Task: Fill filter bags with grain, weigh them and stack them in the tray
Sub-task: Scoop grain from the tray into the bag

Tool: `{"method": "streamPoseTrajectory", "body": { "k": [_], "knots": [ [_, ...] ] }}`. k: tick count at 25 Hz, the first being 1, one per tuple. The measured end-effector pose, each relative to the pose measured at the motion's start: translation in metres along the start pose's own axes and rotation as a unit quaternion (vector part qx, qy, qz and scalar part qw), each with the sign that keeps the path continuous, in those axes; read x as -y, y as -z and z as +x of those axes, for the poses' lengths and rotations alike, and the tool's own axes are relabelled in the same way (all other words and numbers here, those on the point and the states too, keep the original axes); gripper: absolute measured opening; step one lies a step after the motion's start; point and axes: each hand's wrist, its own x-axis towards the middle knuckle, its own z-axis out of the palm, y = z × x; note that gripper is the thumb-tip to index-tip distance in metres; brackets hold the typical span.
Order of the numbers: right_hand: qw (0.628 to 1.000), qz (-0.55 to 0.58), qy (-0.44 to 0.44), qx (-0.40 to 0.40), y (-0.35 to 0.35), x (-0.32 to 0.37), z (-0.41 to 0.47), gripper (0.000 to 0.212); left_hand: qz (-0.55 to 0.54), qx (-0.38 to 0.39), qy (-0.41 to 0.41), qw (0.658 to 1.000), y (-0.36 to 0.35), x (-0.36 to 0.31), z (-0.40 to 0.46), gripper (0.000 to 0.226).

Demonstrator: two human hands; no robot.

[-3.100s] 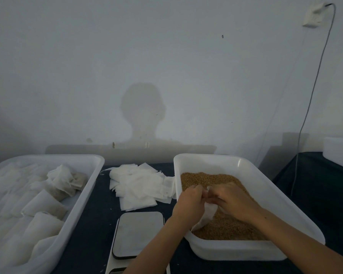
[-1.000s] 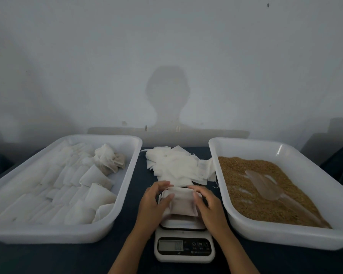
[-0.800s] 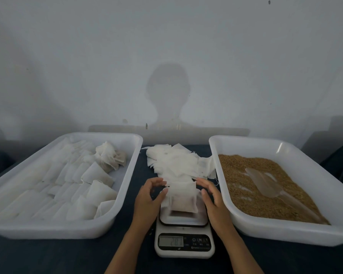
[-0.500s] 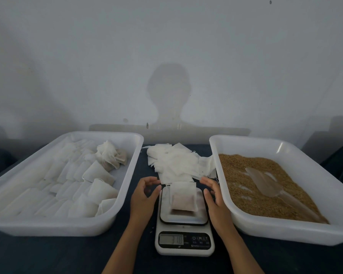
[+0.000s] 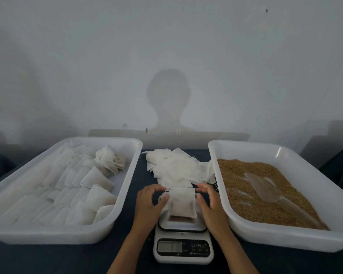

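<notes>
A filled white filter bag (image 5: 182, 204) lies on the platform of a small white digital scale (image 5: 183, 250) at the front centre. My left hand (image 5: 147, 206) and my right hand (image 5: 210, 206) flank the bag with curved fingers, and each thumb sits right at a side edge of it. I cannot tell whether they touch it. The white tray (image 5: 99, 138) on the left holds several filled bags (image 5: 99, 196) in rows. On the right, a second white tray (image 5: 216, 175) holds brown grain (image 5: 240, 194), with a clear plastic scoop (image 5: 261, 186) lying on it.
A loose pile of empty filter bags (image 5: 174, 167) lies on the dark tabletop behind the scale, between the two trays. A bare wall rises just behind the trays. The scale display (image 5: 169, 247) shows blurred digits.
Three seconds ago both hands worked a bag over the grain tray. They then set it on the scale, drew slightly apart, and have now moved back in to the bag's sides.
</notes>
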Motion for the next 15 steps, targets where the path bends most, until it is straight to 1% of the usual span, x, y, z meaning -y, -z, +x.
{"method": "streamPoseTrajectory", "body": {
  "k": [1,3,5,7,8,10,15],
  "knots": [
    [1.000,-0.018,0.002,-0.002,-0.001,0.001,0.004,0.025,0.028,0.012,-0.007,1.000,-0.002,-0.001,0.004,0.018],
    [1.000,-0.031,-0.002,-0.003,-0.005,0.005,0.008,0.022,0.067,0.045,0.011,0.997,-0.006,-0.004,0.011,0.028],
    [0.999,-0.034,-0.005,0.000,-0.009,0.010,0.010,0.023,0.103,0.074,0.024,0.992,-0.009,-0.007,0.018,0.038],
    [0.999,-0.041,0.003,-0.003,-0.010,0.015,0.009,0.029,0.105,0.096,0.015,0.990,-0.011,-0.011,0.022,0.039],
    [0.999,-0.037,0.009,-0.006,-0.010,0.018,0.008,0.031,0.084,0.098,-0.003,0.992,-0.012,-0.014,0.023,0.034],
    [1.000,-0.015,0.024,-0.010,-0.007,0.027,0.008,0.031,0.038,0.080,-0.047,0.995,-0.011,-0.020,0.022,0.022],
    [0.997,0.048,0.056,-0.009,-0.003,0.058,0.008,0.025,0.010,0.022,-0.113,0.993,-0.002,-0.041,0.020,0.014]
  ]
}}
